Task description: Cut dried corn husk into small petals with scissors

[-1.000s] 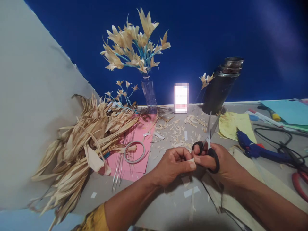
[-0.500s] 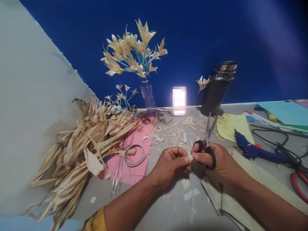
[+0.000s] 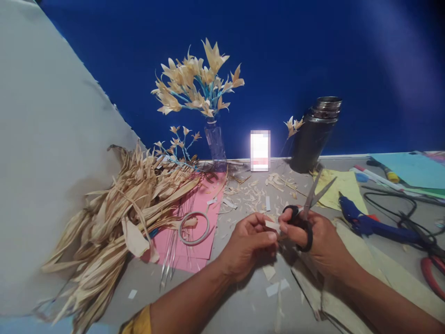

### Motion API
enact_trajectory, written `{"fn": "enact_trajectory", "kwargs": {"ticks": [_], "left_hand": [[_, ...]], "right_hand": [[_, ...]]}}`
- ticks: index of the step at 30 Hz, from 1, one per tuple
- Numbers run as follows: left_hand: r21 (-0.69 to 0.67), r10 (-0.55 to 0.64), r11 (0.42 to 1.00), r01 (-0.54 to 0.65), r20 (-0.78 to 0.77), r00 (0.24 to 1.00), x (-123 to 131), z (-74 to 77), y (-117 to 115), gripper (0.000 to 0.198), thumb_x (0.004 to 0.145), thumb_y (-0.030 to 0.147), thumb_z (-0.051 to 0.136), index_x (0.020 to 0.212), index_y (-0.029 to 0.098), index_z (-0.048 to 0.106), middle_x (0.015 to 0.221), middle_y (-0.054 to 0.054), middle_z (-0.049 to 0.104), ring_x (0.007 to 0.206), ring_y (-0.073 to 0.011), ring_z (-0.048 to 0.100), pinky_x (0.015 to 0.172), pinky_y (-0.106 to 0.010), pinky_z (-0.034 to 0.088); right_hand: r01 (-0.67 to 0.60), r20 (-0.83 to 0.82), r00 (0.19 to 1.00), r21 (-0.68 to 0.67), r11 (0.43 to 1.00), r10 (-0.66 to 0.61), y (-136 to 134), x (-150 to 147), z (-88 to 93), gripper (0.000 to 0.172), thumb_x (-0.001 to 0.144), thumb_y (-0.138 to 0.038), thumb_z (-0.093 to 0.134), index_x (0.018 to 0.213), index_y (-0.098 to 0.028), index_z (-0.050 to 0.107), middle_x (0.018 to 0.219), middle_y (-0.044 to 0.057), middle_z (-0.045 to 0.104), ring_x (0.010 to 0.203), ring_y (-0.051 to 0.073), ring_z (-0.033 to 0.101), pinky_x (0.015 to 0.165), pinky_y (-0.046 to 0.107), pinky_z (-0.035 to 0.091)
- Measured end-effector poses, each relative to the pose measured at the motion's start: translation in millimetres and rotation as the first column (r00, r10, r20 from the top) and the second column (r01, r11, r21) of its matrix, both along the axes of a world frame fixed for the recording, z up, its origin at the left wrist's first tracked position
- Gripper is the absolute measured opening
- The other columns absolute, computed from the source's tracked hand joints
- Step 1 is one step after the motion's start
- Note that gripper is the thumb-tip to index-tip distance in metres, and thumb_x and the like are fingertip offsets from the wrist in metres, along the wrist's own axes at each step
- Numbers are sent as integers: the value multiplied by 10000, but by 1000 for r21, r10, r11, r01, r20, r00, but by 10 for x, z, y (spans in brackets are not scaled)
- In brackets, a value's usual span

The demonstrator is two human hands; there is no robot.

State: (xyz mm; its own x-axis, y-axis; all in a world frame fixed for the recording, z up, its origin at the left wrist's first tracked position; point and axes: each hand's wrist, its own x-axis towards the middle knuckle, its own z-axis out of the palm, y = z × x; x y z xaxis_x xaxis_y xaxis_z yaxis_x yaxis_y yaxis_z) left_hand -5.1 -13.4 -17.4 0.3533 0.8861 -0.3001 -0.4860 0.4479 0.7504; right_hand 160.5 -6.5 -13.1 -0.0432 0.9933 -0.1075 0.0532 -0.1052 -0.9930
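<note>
Between my two hands is a small pale strip (image 3: pixel 272 225), which looks like a piece of dried husk. My left hand (image 3: pixel 252 241) pinches its near end, with the thumb pressed against the fingers. My right hand (image 3: pixel 314 236) carries black-handled scissors (image 3: pixel 310 204), their blades apart and pointing up and away. The right thumb and fingertip also touch the strip's other end. Below the hands lie pale scraps (image 3: pixel 277 287) on the grey table (image 3: pixel 239 304).
Dried husks (image 3: pixel 114 218) heap at left beside pink paper (image 3: pixel 200 253) bearing a tape ring (image 3: pixel 193 228) and wires. Husk flowers (image 3: pixel 194 83) stand in a clear bottle (image 3: pixel 214 144). A dark flask (image 3: pixel 309 139) stands behind; a blue glue gun (image 3: pixel 375 225) and red-handled pliers (image 3: pixel 431 273) lie right.
My fingers have shifted, and more of the pale strip shows between them. The scissors have tilted to the right with their blades apart. The whole view has dropped slightly in frame.
</note>
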Motion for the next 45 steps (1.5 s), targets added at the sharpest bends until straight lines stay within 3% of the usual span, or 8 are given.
{"fn": "enact_trajectory", "kwargs": {"ticks": [5, 10, 16, 23, 31, 37, 41, 45], "left_hand": [[-39, 105, 994, -105, 16, 994, 66, -73, -19, 399, 579, 289, 913, 767, 160, 585, 656, 13, 625, 551, -84, 548, 542, -205, 408], [-21, 173, 985, -173, -6, 985, 23, -18, 8, 360, 592, 287, 894, 716, 150, 585, 674, -3, 639, 598, -92, 566, 611, -215, 423], [128, 228, 970, -206, -190, 955, -91, 60, 59, 276, 657, 315, 819, 682, 159, 593, 601, -8, 619, 566, -104, 532, 600, -233, 408], [226, 244, 956, -186, -264, 933, -133, 99, 82, 185, 676, 268, 744, 655, 176, 584, 573, 1, 607, 538, -102, 504, 573, -237, 382], [229, 248, 956, -186, -285, 926, -134, 112, 93, 149, 672, 239, 712, 641, 174, 581, 565, 5, 596, 534, -97, 493, 573, -238, 379], [200, 211, 966, -166, -235, 949, -128, 152, 83, 175, 687, 256, 704, 677, 182, 546, 617, -24, 645, 570, -118, 546, 605, -253, 414], [190, 216, 967, -169, -261, 941, -135, 142, 94, 171, 675, 251, 720, 720, 173, 575, 567, 3, 597, 534, -99, 510, 571, -233, 371], [145, 166, 980, -133, -248, 954, -147, 123, 92, 182, 656, 269, 730, 698, 176, 579, 530, 38, 517, 481, -79, 422, 517, -227, 314]], "right_hand": [[-53, -88, 995, -50, 997, 48, -61, -98, -59, 321, 708, -407, 783, 861, -195, 597, 693, 10, 673, 637, 200, 637, 636, 312, 482], [-161, 2, 987, -44, 986, 161, -79, -119, -63, 369, 694, -471, 809, 795, -192, 590, 674, -27, 577, 610, 134, 509, 573, 253, 410], [-509, -28, 858, -186, 840, 513, -65, -86, -15, 620, 701, -792, 660, 692, -186, 532, 598, -2, 543, 529, 119, 447, 507, 254, 358], [-573, 12, 808, -214, 791, 589, -61, -60, -33, 674, 689, -868, 583, 615, -202, 510, 546, 30, 575, 450, 116, 441, 418, 240, 295], [-521, -30, 843, -293, 802, 536, -96, -84, -77, 533, 734, -627, 692, 487, -206, 477, 407, -42, 441, 400, 81, 340, 427, 231, 254], [-544, -88, 837, -232, 806, 540, -76, -64, -117, 571, 731, -693, 687, 521, -198, 494, 448, -21, 480, 445, 93, 373, 464, 249, 250], [-467, -85, 884, -182, 865, 460, -51, -69, -89, 531, 763, -688, 681, 650, -184, 559, 581, 6, 573, 521, 117, 453, 502, 254, 329], [-248, -99, 967, -175, 953, 234, -38, -46, -80, 398, 733, -526, 786, 804, -181, 602, 645, -25, 552, 563, 124, 486, 512, 248, 373]]}}
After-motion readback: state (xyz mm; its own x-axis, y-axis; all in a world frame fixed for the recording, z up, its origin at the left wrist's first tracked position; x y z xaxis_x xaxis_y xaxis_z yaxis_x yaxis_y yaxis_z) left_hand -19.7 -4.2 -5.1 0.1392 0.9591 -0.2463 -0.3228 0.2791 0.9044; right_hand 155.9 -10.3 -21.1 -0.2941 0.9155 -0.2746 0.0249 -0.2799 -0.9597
